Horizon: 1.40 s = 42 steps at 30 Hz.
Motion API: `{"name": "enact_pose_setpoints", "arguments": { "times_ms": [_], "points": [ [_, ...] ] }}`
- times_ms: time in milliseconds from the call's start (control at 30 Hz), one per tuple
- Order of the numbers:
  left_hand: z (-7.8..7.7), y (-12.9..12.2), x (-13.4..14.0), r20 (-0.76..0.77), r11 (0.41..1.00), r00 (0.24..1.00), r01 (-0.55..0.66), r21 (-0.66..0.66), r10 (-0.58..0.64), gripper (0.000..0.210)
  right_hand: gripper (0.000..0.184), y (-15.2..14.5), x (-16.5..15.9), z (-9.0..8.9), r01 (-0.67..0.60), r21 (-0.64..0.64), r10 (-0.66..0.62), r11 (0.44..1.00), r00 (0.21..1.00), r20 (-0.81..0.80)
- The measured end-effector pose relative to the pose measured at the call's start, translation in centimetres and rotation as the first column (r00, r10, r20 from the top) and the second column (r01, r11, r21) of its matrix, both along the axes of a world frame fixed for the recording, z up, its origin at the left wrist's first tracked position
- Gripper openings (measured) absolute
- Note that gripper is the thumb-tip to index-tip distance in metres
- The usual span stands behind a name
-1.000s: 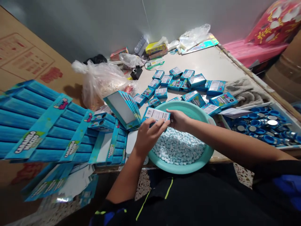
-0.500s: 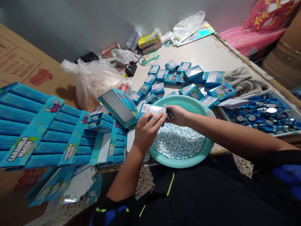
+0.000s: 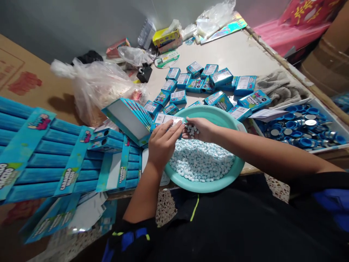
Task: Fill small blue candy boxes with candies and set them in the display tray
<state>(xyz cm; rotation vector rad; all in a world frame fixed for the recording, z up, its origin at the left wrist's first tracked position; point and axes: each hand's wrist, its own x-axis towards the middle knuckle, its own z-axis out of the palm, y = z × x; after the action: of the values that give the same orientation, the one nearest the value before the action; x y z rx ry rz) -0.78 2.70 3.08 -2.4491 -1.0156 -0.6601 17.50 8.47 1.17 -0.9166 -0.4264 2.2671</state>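
Note:
My left hand is wrapped over a small blue candy box, its white printed face turned up. Close against the end of that box, my right hand is cupped around a heap of small candies. Both hands are over the left part of a turquoise basin, which holds a mass of pale blue and white candies. The end of the box nearest my right fingers is partly hidden, so I cannot see into it.
Several blue boxes lie scattered behind the basin. Stacked display cartons stand at left, near an open carton. A white tray of blue caps and a grey cloth are at right. A plastic bag sits at back left.
The view has shifted, so the scene sits a little further left and higher. More candies now show in my right hand, which has turned palm up beside the box.

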Motion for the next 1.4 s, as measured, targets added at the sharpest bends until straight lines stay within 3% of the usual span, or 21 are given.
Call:
{"name": "enact_pose_setpoints", "arguments": {
  "times_ms": [167,233,300,333,367,433,467,500,567,667,733,800,867,967,1033,1100,1200,1267,1333,1400],
  "points": [
    [-0.3,-0.8,-0.2,0.008,1.000,1.000,-0.024,0.005,0.024,0.057,0.033,0.2,-0.1,0.2,0.000,0.007,-0.001,1.000,0.991,0.136],
    [-0.7,-1.5,-0.6,0.095,0.999,0.995,-0.026,-0.036,0.029,0.058,0.038,0.3,-0.1,0.2,-0.055,0.100,0.030,0.993,0.972,0.234],
    [-1.3,-2.7,-1.3,0.236,0.994,0.969,-0.057,-0.093,0.077,0.057,0.040,0.2,0.1,-0.1,-0.223,0.290,0.070,0.931,0.887,0.456],
    [-1.7,-3.5,-1.8,0.313,0.989,0.941,-0.097,-0.110,0.127,0.057,0.038,0.0,0.3,-0.4,-0.361,0.391,0.061,0.847,0.796,0.602],
    [-2.1,-4.3,-2.3,0.389,0.981,0.902,-0.156,-0.111,0.187,0.056,0.033,-0.2,0.5,-0.7,-0.517,0.460,0.010,0.722,0.672,0.740],
    [-3.1,-6.2,-3.5,0.526,0.946,0.793,-0.314,-0.081,0.308,0.058,0.024,-0.7,0.9,-1.3,-0.784,0.442,-0.172,0.436,0.409,0.896],
    [-3.7,-7.1,-4.2,0.580,0.914,0.729,-0.401,-0.070,0.364,0.059,0.023,-1.0,1.1,-1.6,-0.865,0.378,-0.242,0.331,0.310,0.919],
    [-4.3,-8.0,-4.9,0.619,0.873,0.663,-0.481,-0.078,0.421,0.058,0.025,-1.2,1.3,-1.9,-0.914,0.311,-0.281,0.262,0.237,0.930],
    [-5.6,-9.3,-6.1,0.664,0.787,0.528,-0.597,-0.154,0.530,0.058,0.032,-1.5,1.6,-2.3,-0.959,0.215,-0.278,0.185,0.159,0.947],
    [-7.4,-10.3,-7.8,0.679,0.690,0.346,-0.644,-0.330,0.648,0.059,0.038,-1.6,1.7,-2.8,-0.978,0.168,-0.272,0.120,0.131,0.953],
    [-8.1,-10.8,-8.4,0.647,0.644,0.281,-0.631,-0.431,0.709,0.059,0.036,-1.7,1.8,-3.3,-0.982,0.169,-0.289,0.081,0.139,0.947],
    [-8.2,-11.4,-8.6,0.592,0.621,0.281,-0.596,-0.509,0.755,0.068,0.034,-1.9,2.0,-3.7,-0.983,0.182,-0.296,0.026,0.167,0.941],
    [-7.8,-12.5,-8.4,0.568,0.634,0.315,-0.549,-0.544,0.760,0.087,0.037,-2.0,2.3,-4.1,-0.979,0.201,-0.297,-0.039,0.204,0.933],
    [-7.3,-15.4,-8.2,0.663,0.673,0.320,-0.634,-0.381,0.677,0.096,0.042,-2.1,2.7,-4.1,-0.974,0.205,-0.300,-0.099,0.226,0.927],
    [-7.4,-17.7,-8.8,0.756,0.621,0.281,-0.757,-0.204,0.591,0.088,0.042,-2.2,2.8,-3.9,-0.983,0.164,-0.309,-0.087,0.183,0.933],
    [-7.9,-19.8,-10.0,0.831,0.530,0.174,-0.832,-0.162,0.528,0.078,0.041,-2.2,2.8,-3.8,-0.988,0.125,-0.300,-0.089,0.146,0.943],
    [-9.9,-21.8,-12.3,0.869,0.438,-0.154,-0.814,-0.381,0.470,0.063,0.035,-2.4,2.7,-3.9,-0.985,0.099,-0.259,-0.140,0.133,0.957],
    [-11.7,-22.2,-13.3,0.840,0.404,-0.318,-0.765,-0.501,0.440,0.058,0.031,-2.6,2.5,-4.0,-0.984,0.088,-0.223,-0.158,0.122,0.967],
    [-13.4,-22.0,-13.5,0.811,0.381,-0.388,-0.737,-0.559,0.438,0.050,0.027,-2.7,2.2,-3.9,-0.984,0.074,-0.183,-0.163,0.104,0.978],
    [-14.8,-21.4,-13.1,0.795,0.373,-0.409,-0.722,-0.582,0.449,0.042,0.023,-2.8,1.9,-3.4,-0.986,0.048,-0.152,-0.157,0.072,0.986]
  ]
}}
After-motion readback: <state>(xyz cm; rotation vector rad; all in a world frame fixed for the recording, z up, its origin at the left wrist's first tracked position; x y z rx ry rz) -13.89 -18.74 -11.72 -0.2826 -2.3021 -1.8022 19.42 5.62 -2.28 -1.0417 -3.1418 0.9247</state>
